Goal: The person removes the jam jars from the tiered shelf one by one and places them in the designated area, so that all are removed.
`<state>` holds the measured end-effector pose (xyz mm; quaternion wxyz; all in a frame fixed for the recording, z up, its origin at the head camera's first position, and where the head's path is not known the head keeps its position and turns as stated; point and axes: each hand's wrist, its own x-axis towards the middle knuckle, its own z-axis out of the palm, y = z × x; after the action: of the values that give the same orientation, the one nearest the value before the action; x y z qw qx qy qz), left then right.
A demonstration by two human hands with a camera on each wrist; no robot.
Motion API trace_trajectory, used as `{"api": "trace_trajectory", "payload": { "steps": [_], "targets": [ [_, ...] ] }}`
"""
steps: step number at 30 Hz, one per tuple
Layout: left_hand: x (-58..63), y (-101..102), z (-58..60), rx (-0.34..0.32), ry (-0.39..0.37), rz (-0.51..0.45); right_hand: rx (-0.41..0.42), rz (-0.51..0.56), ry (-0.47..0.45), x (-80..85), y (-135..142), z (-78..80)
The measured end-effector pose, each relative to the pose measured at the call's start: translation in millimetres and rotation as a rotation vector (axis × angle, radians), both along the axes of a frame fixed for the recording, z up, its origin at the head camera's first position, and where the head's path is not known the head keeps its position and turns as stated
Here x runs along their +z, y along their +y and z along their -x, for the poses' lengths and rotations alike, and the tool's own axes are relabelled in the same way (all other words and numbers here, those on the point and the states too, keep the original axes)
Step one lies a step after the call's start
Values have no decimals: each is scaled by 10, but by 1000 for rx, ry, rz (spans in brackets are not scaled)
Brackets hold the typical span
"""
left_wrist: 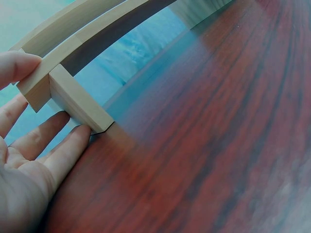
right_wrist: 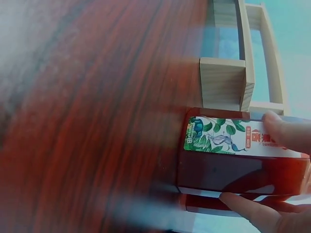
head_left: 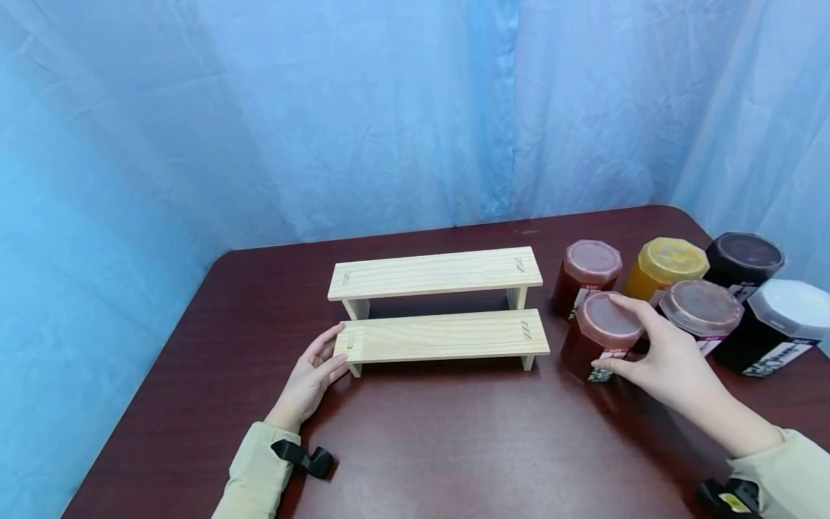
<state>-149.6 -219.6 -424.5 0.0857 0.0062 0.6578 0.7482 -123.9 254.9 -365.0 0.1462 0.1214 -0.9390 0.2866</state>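
Note:
My left hand holds the left end of the front wooden shelf. In the left wrist view its thumb lies on the board's end corner, while other fingers touch the leg. Behind stands a taller wooden shelf. At the right, my right hand grips an octagonal jar of dark red contents around its upper part. The right wrist view shows that jar's leaf-patterned label between thumb and fingers. The jar stands on the table beside the front shelf's right end.
Behind the held jar stands another red jar. Farther right are a yellow jar, a dark jar with a clear lid, a black jar and a white-lidded jar. Blue curtains surround the dark wooden table.

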Motion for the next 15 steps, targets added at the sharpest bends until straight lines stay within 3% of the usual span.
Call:
{"api": "trace_trajectory", "payload": {
  "steps": [15],
  "targets": [
    [23, 0, 4, 8, -25, 33, -22, -59, 59, -3, -29, 59]
  ]
}}
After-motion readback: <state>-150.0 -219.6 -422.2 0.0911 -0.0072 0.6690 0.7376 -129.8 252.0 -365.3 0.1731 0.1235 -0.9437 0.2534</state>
